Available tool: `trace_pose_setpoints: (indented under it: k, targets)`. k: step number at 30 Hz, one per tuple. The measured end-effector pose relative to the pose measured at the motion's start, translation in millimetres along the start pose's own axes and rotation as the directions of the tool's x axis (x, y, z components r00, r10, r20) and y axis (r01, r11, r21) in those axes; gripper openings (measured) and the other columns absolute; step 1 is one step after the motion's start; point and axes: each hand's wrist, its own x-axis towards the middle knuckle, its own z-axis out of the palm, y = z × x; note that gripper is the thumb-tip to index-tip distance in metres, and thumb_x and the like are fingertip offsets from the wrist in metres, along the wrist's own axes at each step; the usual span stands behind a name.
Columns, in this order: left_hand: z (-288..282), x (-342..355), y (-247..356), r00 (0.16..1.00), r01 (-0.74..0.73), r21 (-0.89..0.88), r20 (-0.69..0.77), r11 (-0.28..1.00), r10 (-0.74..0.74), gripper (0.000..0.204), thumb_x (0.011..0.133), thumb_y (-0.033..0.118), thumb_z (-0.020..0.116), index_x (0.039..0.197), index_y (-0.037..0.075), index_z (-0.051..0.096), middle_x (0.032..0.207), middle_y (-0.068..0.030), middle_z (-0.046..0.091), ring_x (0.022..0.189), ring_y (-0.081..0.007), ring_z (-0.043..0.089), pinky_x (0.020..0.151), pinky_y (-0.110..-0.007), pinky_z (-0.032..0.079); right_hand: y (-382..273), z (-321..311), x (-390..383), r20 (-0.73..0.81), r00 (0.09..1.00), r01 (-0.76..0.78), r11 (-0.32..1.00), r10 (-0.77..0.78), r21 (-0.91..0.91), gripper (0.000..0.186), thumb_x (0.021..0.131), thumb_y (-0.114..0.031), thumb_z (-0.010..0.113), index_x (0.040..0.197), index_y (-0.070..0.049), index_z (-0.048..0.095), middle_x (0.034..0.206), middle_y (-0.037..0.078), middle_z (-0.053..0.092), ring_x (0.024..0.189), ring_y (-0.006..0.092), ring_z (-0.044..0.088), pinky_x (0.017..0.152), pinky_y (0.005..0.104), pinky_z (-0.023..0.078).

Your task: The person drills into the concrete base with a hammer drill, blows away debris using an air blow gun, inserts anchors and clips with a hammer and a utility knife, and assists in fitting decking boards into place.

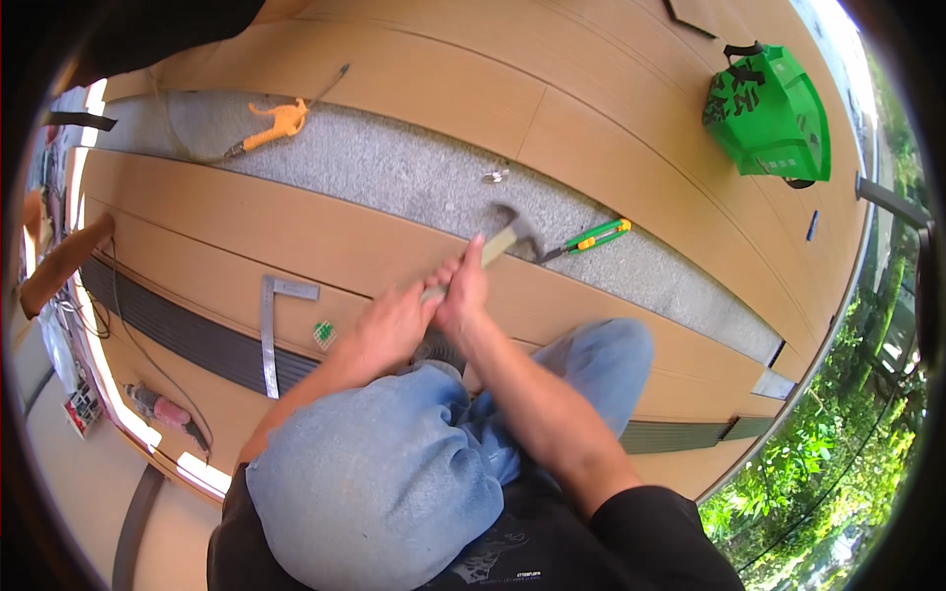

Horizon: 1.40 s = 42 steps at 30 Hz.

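My right hand [463, 294] is closed around the handle of a hammer [498, 246], with its thumb lying along the handle. At the handle's lower end, my left hand [394, 320] is closed too, its fingers against the grip and partly smeared by motion. The blurred dark claw head points away from me, over the edge of a brown board [394, 241] and the grey strip [394, 163] beyond it. Just right of the head lies a green and yellow utility knife [596, 237]. Some small shiny bits [496, 177] lie on the grey strip.
A metal square [268, 340] and a small green-patterned piece [324, 334] lie left of my arms. An orange applicator gun [281, 125] rests on the strip, far left. A green bag [778, 118] stands far right near a blue pen [812, 226]. A corded power tool [163, 407] lies lower left.
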Motion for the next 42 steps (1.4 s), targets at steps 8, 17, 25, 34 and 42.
trace_pose_setpoints:
  k: [8,17,25,34,42]
  targets:
    - [-30.0,69.2,35.0,0.964,-0.264,-0.202,-0.026,0.943,0.264,0.035,0.102,0.039,0.060,0.112,0.007,0.070,0.104,-0.0198,0.072,0.097,-0.0425,0.069,0.083,-0.050,0.056,-85.1,-42.4,-8.7,0.125,0.984,0.126,0.992,-0.129,0.030,0.039,0.104,-0.050,0.061,0.085,-0.019,0.044,0.065,-0.005,0.034,0.054,0.0106,0.036,0.050,0.0301,0.039]
    - [-25.6,203.8,26.0,0.804,-0.362,0.429,-0.304,0.827,0.510,0.022,0.093,0.020,0.072,0.111,0.008,0.069,0.106,-0.0144,0.064,0.093,-0.0355,0.068,0.079,-0.048,0.057,-226.4,-130.2,-112.5,-0.029,0.999,0.010,0.846,-0.030,-0.533,0.024,0.107,-0.036,0.060,0.103,-0.013,0.055,0.068,-0.007,0.038,0.049,0.0051,0.036,0.044,0.0240,0.035]
    - [7.6,195.2,47.7,0.968,-0.056,-0.476,-0.241,0.878,-0.069,0.035,0.092,0.031,0.076,0.111,0.002,0.067,0.103,-0.0179,0.075,0.094,-0.0382,0.072,0.082,-0.046,0.058,-226.5,-164.6,-74.6,-0.094,0.994,-0.001,0.886,-0.048,-0.464,0.018,0.103,-0.027,0.065,0.096,-0.014,0.054,0.069,-0.006,0.044,0.051,0.0053,0.041,0.045,0.0229,0.039]
    - [12.7,192.6,47.5,0.827,-0.306,0.032,-0.486,0.952,0.282,0.034,0.095,0.021,0.072,0.126,0.010,0.063,0.119,-0.0123,0.068,0.099,-0.0348,0.071,0.083,-0.046,0.059,-222.8,-163.9,-75.3,0.000,1.000,0.015,0.821,-0.018,-0.570,0.021,0.106,-0.032,0.062,0.099,-0.013,0.055,0.070,-0.005,0.044,0.052,0.0058,0.041,0.046,0.0236,0.038]
    - [6.8,202.9,53.6,0.854,-0.253,0.095,-0.446,0.963,0.268,0.038,0.088,0.031,0.081,0.117,0.012,0.066,0.113,-0.0094,0.067,0.098,-0.0350,0.070,0.079,-0.045,0.059,-229.5,-173.2,-68.3,-0.015,1.000,-0.028,0.860,0.023,-0.510,0.021,0.106,-0.032,0.062,0.099,-0.013,0.055,0.069,-0.005,0.044,0.051,0.0057,0.041,0.046,0.0231,0.038]
